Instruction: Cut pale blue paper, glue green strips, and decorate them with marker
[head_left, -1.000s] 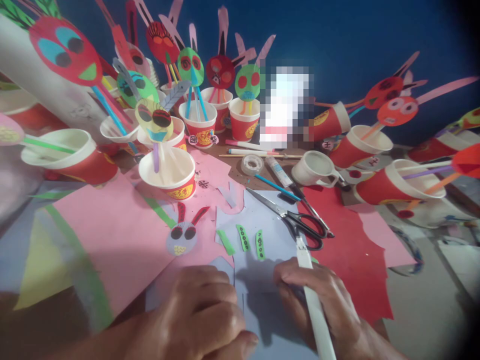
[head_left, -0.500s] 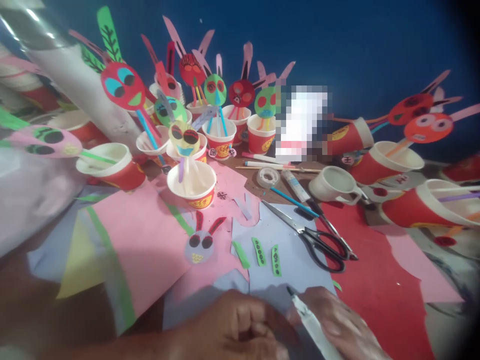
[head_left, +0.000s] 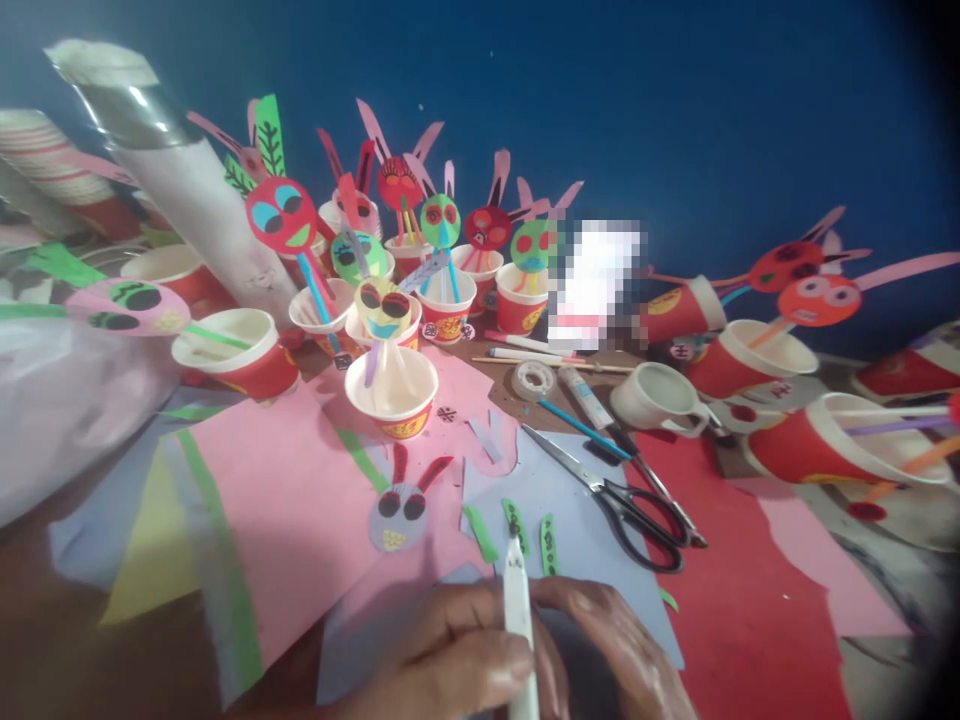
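My left hand (head_left: 442, 660) and my right hand (head_left: 622, 650) meet at the bottom edge, both closed round a white marker (head_left: 517, 610) that stands upright between them. My left thumb presses against its barrel. The marker's tip sits at the lower end of a green paper strip (head_left: 514, 520) with black dots, on a lilac sheet (head_left: 585, 500). Two more green strips (head_left: 549, 545) lie beside it. A lilac bunny-face cutout (head_left: 397, 510) with red ears rests on pink paper (head_left: 285, 490) to the left.
Black-handled scissors (head_left: 622, 495) lie open just beyond my right hand. Behind them are a tape roll (head_left: 534, 380), a glue tube (head_left: 585, 395) and a white handled cup (head_left: 660, 395). Several red paper cups (head_left: 394, 390) with face puppets on straws crowd the back. Red paper (head_left: 750, 610) covers the right.
The marker swung from slanting in my right hand to upright between both hands, its tip now at a green strip. My view tilted upward, and both hands dropped lower in the frame.
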